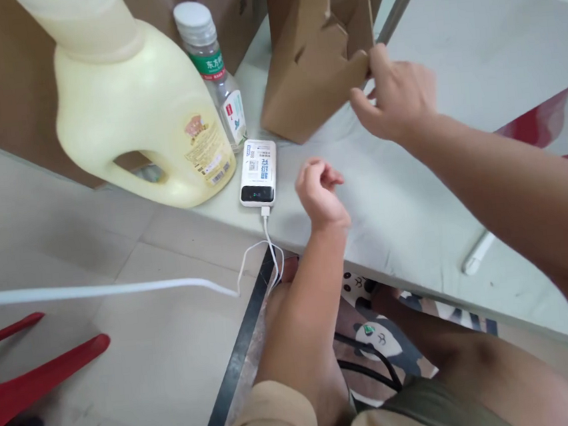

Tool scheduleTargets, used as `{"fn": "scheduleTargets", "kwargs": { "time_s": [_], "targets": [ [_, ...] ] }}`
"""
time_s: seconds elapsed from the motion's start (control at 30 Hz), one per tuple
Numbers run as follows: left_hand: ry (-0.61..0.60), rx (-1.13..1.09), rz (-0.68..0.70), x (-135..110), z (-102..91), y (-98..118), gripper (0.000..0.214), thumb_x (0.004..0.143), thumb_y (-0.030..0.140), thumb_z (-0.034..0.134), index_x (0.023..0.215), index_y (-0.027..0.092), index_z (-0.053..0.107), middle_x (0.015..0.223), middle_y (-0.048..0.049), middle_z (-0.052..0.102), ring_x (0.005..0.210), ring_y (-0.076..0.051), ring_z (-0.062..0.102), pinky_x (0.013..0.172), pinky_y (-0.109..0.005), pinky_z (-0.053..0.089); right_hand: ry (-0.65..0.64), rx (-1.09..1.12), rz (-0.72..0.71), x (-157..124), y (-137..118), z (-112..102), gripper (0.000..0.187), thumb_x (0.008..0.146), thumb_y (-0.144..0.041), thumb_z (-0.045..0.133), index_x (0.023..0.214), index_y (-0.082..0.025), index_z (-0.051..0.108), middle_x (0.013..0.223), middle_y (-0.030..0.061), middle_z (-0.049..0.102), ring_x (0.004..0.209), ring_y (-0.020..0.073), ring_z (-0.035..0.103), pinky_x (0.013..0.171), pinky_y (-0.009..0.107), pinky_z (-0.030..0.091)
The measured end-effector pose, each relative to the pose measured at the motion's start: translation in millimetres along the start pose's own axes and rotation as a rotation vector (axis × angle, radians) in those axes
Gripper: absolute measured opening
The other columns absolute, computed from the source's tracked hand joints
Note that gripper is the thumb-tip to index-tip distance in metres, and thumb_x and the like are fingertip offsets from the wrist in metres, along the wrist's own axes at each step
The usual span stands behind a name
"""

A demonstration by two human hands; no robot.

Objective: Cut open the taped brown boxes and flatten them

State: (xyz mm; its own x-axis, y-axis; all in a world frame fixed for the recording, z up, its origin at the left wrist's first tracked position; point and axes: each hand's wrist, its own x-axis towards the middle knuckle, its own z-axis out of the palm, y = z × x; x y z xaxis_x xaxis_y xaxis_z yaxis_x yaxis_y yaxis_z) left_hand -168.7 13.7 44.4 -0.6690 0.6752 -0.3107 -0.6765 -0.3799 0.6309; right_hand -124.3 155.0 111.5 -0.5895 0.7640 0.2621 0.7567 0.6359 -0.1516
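Note:
A folded brown cardboard piece (312,83) with notched, cut-out edges stands tilted on the pale table. My right hand (400,91) has its fingers and thumb at the near right corner of this cardboard, gripping the edge. Lower and to the left, my left hand (319,193) hovers over the table's front part, its fingers loosely curled in and nothing visible in them. Left of that hand lies a white power bank (259,165) with a dark display strip and a white cable (266,225) plugged into its end.
A large pale yellow jug (138,106) and a clear bottle (215,72) with a white cap stand at the left. Behind them is a brown carton (6,92). A white stick-like object (478,251) and a red-and-white package (547,124) are at the right. Red chair parts (44,383) are lower left.

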Motion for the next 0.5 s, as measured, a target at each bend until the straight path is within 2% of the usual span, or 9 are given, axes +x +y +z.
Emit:
{"fn": "scheduleTargets", "kwargs": {
  "time_s": [0.07,0.1,0.17,0.2,0.27,0.33,0.43,0.5],
  "targets": [
    [0.161,0.121,0.276,-1,-3.5,0,0.026,0.093,0.028,0.039,0.069,0.021,0.031,0.063,0.0016,0.031,0.058,-0.011,0.04,0.065,-0.027,0.039,0.04,0.003,0.002,-37,32,-20,0.02,0.09,-0.038,0.054,0.099,-0.02,0.051,0.097,0.0097,0.072,0.105,0.0303,0.071,0.102,0.05,0.047],
    [0.199,0.163,0.377,-2,-5.6,1,0.026,0.093,0.029,0.038,0.069,0.021,0.031,0.065,0.0009,0.033,0.062,-0.011,0.043,0.069,-0.027,0.041,0.069,-0.009,-0.013,-58,48,-30,0.02,0.086,-0.037,0.055,0.097,-0.021,0.053,0.094,0.0101,0.072,0.102,0.03,0.071,0.1,0.048,0.048],
    [0.188,0.204,0.477,-2,-9.4,4,0.021,0.094,0.033,0.041,0.076,0.022,0.039,0.077,-0.0009,0.046,0.083,-0.013,0.056,0.082,-0.028,0.045,0.119,-0.008,-0.074,-103,80,-46,0.023,0.077,-0.044,0.058,0.088,-0.024,0.056,0.084,0.0104,0.071,0.093,0.0309,0.072,0.094,0.049,0.051],
    [0.146,0.208,0.483,-2,-10.7,4,0.017,0.094,0.036,0.043,0.083,0.023,0.045,0.089,-0.0014,0.054,0.1,-0.015,0.059,0.091,-0.029,0.046,0.212,0.043,-0.125,-125,94,-51,0.027,0.078,-0.051,0.054,0.088,-0.026,0.058,0.087,0.0115,0.073,0.091,0.0313,0.073,0.092,0.051,0.052],
    [-0.004,0.206,0.439,-1,-10.7,2,0.018,0.094,0.043,0.048,0.1,0.026,0.053,0.115,-0.0005,0.06,0.132,-0.019,0.051,0.105,-0.032,0.044,0.408,0.235,-0.153,-170,115,-55,0.032,0.087,-0.057,0.047,0.098,-0.029,0.058,0.104,0.0135,0.075,0.1,0.0323,0.073,0.088,0.053,0.054],
    [-0.213,0.209,0.365,-1,-7.1,-5,0.025,0.095,0.048,0.052,0.107,0.027,0.059,0.125,-0.0002,0.062,0.144,-0.023,0.044,0.114,-0.035,0.042,0.512,0.419,-0.108,-208,123,-51,0.031,0.089,-0.06,0.049,0.101,-0.032,0.056,0.104,0.0134,0.074,0.101,0.0335,0.072,0.086,0.054,0.054],
    [-0.497,0.236,0.258,-5,2.8,-19,0.033,0.093,0.052,0.057,0.102,0.022,0.069,0.121,-0.0032,0.068,0.144,-0.029,0.049,0.12,-0.038,0.04,0.545,0.509,0.146,-246,117,-36,0.039,0.079,-0.067,0.055,0.097,-0.032,0.052,0.095,0.0106,0.067,0.092,0.0335,0.069,0.084,0.056,0.053],
    [-0.608,0.242,0.2,-10,9.4,-29,0.036,0.09,0.054,0.063,0.105,0.022,0.072,0.122,-0.004,0.069,0.144,-0.031,0.049,0.121,-0.04,0.04,0.591,0.579,0.364,-260,106,-28,0.041,0.073,-0.066,0.055,0.097,-0.032,0.049,0.092,0.007,0.061,0.091,0.0319,0.065,0.088,0.055,0.052]
  ]
}}
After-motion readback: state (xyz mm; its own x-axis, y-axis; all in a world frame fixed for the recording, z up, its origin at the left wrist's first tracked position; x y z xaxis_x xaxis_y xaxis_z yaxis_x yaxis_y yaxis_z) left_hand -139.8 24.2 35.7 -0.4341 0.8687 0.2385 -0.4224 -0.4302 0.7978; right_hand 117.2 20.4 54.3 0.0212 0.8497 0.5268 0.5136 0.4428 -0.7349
